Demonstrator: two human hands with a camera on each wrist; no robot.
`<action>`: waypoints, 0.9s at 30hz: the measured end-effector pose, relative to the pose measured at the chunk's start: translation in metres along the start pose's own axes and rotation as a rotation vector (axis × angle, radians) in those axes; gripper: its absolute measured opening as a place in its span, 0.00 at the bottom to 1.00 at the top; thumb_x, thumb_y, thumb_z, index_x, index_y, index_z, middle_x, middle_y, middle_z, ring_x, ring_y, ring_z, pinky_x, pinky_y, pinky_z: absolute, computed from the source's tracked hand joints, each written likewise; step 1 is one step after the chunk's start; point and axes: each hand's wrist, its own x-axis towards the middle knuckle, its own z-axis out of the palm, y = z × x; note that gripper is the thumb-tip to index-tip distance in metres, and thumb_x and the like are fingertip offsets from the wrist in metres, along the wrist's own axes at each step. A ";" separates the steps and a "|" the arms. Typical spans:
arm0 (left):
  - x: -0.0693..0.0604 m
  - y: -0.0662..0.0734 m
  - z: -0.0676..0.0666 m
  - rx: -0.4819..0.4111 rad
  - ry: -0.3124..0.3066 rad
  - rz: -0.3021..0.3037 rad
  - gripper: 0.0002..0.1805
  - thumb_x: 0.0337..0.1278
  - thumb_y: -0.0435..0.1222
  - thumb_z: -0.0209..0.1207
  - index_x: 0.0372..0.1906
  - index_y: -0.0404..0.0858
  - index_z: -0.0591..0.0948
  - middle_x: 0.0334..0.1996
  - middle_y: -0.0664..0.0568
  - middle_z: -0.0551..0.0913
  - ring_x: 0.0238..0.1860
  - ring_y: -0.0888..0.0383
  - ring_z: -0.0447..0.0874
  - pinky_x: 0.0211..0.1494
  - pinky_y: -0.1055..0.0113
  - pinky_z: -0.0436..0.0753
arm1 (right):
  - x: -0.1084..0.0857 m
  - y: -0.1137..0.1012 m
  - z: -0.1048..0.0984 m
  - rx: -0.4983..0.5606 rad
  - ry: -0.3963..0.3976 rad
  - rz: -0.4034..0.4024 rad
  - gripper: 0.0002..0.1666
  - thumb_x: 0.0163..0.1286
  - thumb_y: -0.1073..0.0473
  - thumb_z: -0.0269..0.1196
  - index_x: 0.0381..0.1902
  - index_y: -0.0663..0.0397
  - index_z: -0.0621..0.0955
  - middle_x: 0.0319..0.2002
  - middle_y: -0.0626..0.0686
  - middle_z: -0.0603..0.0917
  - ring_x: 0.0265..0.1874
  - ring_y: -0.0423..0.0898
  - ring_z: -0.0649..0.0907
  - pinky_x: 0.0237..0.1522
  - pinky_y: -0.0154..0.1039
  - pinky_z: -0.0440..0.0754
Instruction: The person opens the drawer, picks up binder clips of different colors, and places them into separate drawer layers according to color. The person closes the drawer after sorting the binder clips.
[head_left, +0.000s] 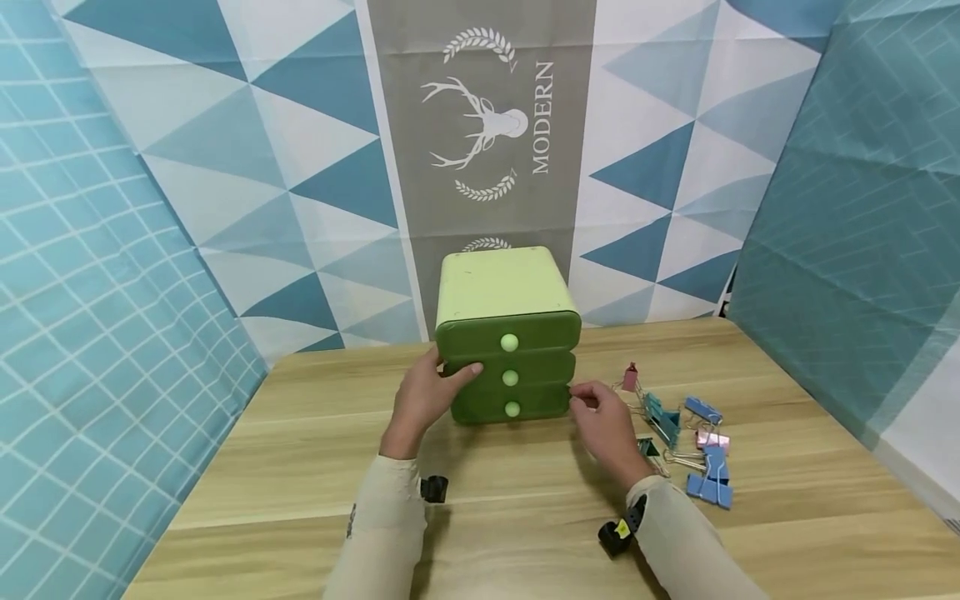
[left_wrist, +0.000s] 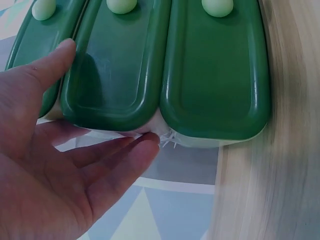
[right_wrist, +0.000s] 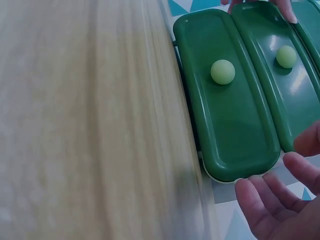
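Observation:
A small cabinet with a pale green top (head_left: 506, 283) and three dark green drawers with round light knobs stands at the back of the table. My left hand (head_left: 425, 396) grips its left side, the thumb on the front of the middle drawer (left_wrist: 117, 65) and the other fingers at the side. At the lower right edge, my right hand (head_left: 606, 427) touches the bottom drawer (right_wrist: 232, 115) with its fingertips, fingers bent. All three drawers look closed, the middle and bottom ones set slightly back under the top one in the head view.
Several binder clips lie on the wooden table (head_left: 510, 517) to the right, among them a red one (head_left: 631, 377), a teal one (head_left: 662, 418) and blue ones (head_left: 708, 490). Patterned cloth (head_left: 483, 125) hangs behind the cabinet and on both sides.

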 end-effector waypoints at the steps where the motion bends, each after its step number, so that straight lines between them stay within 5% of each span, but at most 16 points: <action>1: 0.000 0.001 0.000 -0.012 0.001 -0.001 0.34 0.54 0.64 0.65 0.60 0.49 0.78 0.60 0.50 0.80 0.59 0.48 0.80 0.54 0.46 0.80 | 0.000 0.000 0.000 -0.009 -0.003 0.001 0.13 0.76 0.60 0.57 0.51 0.58 0.82 0.50 0.56 0.83 0.49 0.52 0.80 0.51 0.51 0.78; 10: 0.000 0.007 -0.001 -0.099 0.050 0.034 0.39 0.56 0.69 0.59 0.69 0.56 0.69 0.62 0.50 0.78 0.60 0.48 0.80 0.53 0.48 0.82 | 0.000 -0.007 0.002 -0.015 -0.096 -0.021 0.13 0.75 0.60 0.57 0.51 0.58 0.83 0.44 0.53 0.83 0.43 0.49 0.80 0.48 0.47 0.78; 19: 0.002 0.008 -0.002 -0.091 0.140 0.072 0.49 0.60 0.68 0.55 0.81 0.58 0.51 0.67 0.41 0.74 0.59 0.45 0.81 0.54 0.47 0.81 | -0.006 -0.015 0.017 0.007 -0.314 -0.081 0.13 0.75 0.61 0.59 0.54 0.59 0.81 0.43 0.55 0.84 0.41 0.50 0.83 0.40 0.41 0.82; 27: 0.002 0.010 0.003 -0.069 0.189 0.216 0.46 0.67 0.57 0.59 0.82 0.58 0.48 0.54 0.38 0.82 0.55 0.46 0.83 0.49 0.50 0.84 | -0.006 -0.018 0.031 -0.031 -0.380 -0.168 0.16 0.75 0.61 0.60 0.58 0.57 0.81 0.48 0.55 0.84 0.41 0.44 0.82 0.40 0.40 0.82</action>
